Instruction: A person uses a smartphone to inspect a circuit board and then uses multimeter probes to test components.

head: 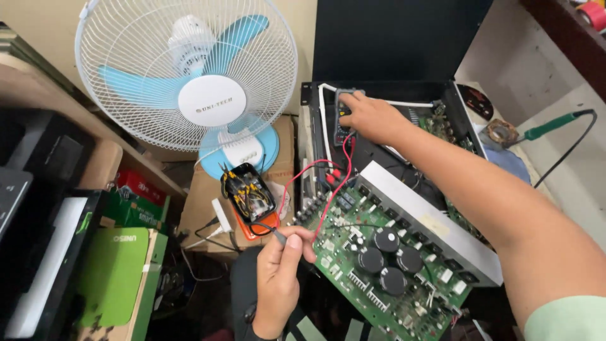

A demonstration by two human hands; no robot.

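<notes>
At upper left a white fan (186, 76) with blue blades faces the camera, standing on a cardboard box (202, 211). Just below it, at centre left, lies a small opened orange device (248, 194) showing yellow wiring.

At lower centre the left hand (278, 271) is curled shut, thumb and fingers pinching the probes (278, 235) of a meter; their tips sit at the left edge of the green board (379, 259), touching or just beside a row of small black parts, which of the two I cannot tell. Red and black leads (309, 183) run up from there to the meter (344, 117) at upper centre.

The right hand (372, 117) lies on the meter with fingers bent over its dial; whether it turns or only steadies it cannot be told. The meter rests on the open black chassis (391, 95).

The board lies tilted in the lower middle of the frame, with four round black capacitors (388, 259) and a long grey heat sink (429, 218) along its right edge. At far right a green-handled soldering iron (555, 124) lies on the worktop (568, 158), untouched.

As I judge it, the case is already open, the board bared and the leads plugged in: measuring is under way, with any soldering and closing up left.
</notes>
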